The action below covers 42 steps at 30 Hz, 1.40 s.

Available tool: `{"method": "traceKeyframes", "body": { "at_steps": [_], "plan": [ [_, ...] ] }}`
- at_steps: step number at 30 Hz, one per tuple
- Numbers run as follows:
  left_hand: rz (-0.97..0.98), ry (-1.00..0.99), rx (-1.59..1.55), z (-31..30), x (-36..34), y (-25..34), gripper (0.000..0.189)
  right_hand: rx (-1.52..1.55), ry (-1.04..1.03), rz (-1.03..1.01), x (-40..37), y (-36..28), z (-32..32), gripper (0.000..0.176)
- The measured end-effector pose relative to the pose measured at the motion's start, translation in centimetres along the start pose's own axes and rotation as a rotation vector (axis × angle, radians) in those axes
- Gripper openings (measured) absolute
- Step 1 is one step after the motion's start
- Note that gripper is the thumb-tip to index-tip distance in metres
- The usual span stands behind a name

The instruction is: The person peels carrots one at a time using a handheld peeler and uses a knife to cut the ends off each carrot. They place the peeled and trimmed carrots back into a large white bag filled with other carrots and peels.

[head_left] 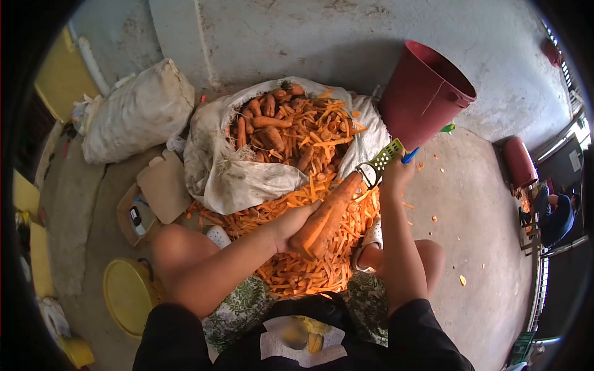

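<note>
My left fingers (308,211): wrapped round the big carrot's (328,217) thick end | my right fingers (400,166): closed on the green peeler (385,156) | carrot: slanted above the peelings (309,275) | risk: loosened grip could let it roll, peeler skidding

head view: from the head of the person (247,353), one wide, round-edged camera faces forward and steeply down, near the left hand (298,224) and right hand (397,175), spanning floor (489,247) and wall (297,37).
</note>
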<state>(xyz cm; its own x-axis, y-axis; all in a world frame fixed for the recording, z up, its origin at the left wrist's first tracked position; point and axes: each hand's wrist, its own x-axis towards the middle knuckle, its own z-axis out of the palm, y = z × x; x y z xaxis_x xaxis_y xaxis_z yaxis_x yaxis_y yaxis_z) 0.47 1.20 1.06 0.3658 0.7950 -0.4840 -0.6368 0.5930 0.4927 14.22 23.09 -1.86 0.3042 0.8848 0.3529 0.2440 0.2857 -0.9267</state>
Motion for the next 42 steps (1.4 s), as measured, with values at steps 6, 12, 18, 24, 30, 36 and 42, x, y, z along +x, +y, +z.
{"method": "traceKeyframes", "body": {
  "at_steps": [6, 12, 18, 24, 30, 36, 42],
  "plan": [
    [-0.111, -0.095, 0.301, 1.7, -3.4, 0.3, 0.047, 0.061, 0.101, 0.147, 2.6, 1.1, -1.6, 0.02],
    [0.098, 0.108, 0.302, -0.2, -2.6, 0.4, 0.047, 0.386, -0.107, 0.173, -2.0, -6.1, -2.2, 0.017],
    [0.169, 0.111, 0.286, -0.8, -2.8, 0.7, 0.048, 0.56, -0.057, 0.124, -2.9, -8.5, -3.5, 0.017],
    [0.189, 0.179, 0.245, -1.6, -2.2, 0.8, 0.045, 0.208, -0.345, -0.124, -7.2, -9.7, -3.4, 0.023],
    [0.294, 0.191, 0.115, -1.5, -2.5, 1.5, 0.043, 0.219, -0.444, -0.042, -6.7, -9.2, -3.6, 0.022],
    [0.322, 0.068, -0.245, -1.4, -0.7, 0.6, 0.036, 0.402, -0.651, 0.362, -9.5, -10.5, -3.3, 0.034],
    [0.282, 0.043, -0.318, -1.1, 0.0, 0.2, 0.036, 0.268, -0.69, 0.216, -12.1, -10.0, -2.6, 0.019]
  ]
}}
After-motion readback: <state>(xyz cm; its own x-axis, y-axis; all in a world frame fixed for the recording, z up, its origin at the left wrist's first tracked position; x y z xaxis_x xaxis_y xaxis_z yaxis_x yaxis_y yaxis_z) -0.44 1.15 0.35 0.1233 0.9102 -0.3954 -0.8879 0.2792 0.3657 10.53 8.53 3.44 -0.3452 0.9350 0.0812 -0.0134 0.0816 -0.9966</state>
